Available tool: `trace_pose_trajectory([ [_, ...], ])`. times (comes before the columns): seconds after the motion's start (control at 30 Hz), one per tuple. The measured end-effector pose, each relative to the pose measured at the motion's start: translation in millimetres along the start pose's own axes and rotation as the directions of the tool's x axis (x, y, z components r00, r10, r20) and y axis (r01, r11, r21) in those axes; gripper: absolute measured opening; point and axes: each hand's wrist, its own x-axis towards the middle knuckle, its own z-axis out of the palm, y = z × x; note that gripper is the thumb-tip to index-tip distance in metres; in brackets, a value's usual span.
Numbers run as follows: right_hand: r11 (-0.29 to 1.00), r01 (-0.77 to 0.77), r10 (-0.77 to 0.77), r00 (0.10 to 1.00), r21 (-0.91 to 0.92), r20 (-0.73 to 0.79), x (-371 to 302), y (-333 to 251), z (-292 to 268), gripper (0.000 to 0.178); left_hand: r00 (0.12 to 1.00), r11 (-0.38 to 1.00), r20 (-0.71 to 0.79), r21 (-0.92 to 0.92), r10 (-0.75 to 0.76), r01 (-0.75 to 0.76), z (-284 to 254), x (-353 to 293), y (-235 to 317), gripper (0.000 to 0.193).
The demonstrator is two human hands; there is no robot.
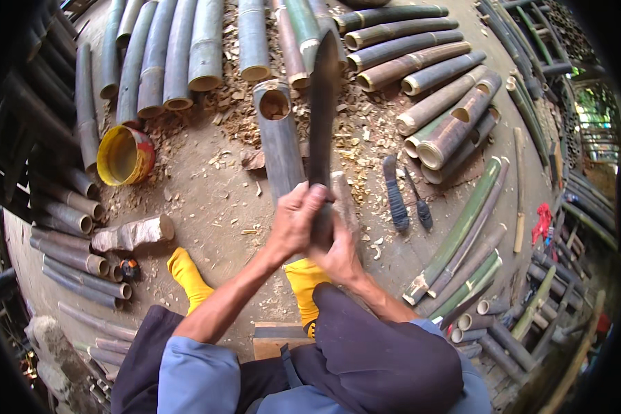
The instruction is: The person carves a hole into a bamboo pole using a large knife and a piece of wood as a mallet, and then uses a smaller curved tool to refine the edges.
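Note:
A machete (322, 117) with a long dark blade stands up in front of me, its tip pointing away. My left hand (293, 222) is closed near the base of the blade, thumb against the handle. Lower down, my right hand (338, 254) is closed round the handle, its fingers partly hidden. Just left of the blade lies a grey bamboo tube (281, 155) with an oval opening cut in its far end. The tube's near end disappears behind my left hand. Beside my right hand, a pale wooden piece (345, 200) is partly covered.
Bamboo tubes (205, 48) lie across the far ground, with more (410, 58) at the right. Wood chips (238, 114) litter the floor. A yellow-red bucket (125, 155) stands left, near a short log (132, 233). Two dark-handled tools (396, 193) lie right. My feet wear yellow socks (190, 277).

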Motion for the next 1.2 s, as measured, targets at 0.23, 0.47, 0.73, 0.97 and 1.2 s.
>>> trace_pose_trajectory([
  [0.23,0.997,-0.082,0.072,0.896,-0.003,-0.439,79,26,-64,0.032,0.964,0.902,-0.172,0.417,0.201,-0.114,-21,8,7,0.041],
  [0.47,0.989,0.04,0.027,0.903,0.145,-0.428,135,14,-73,0.042,0.942,0.933,-0.284,0.352,0.179,-0.071,-59,22,-1,0.026],
  [0.73,0.974,0.146,-0.055,0.894,0.173,-0.445,90,26,-45,0.038,0.954,0.961,-0.234,0.244,0.187,-0.128,-29,72,15,0.037],
  [0.97,0.996,-0.039,0.071,0.875,0.077,-0.479,127,27,-71,0.042,0.791,0.679,-0.336,0.722,0.511,-0.133,-10,219,31,0.08],
  [1.2,0.835,-0.327,-0.091,0.711,-0.442,-0.698,239,88,-164,0.045,0.792,0.702,-0.527,0.688,0.307,0.186,18,295,32,0.093],
])
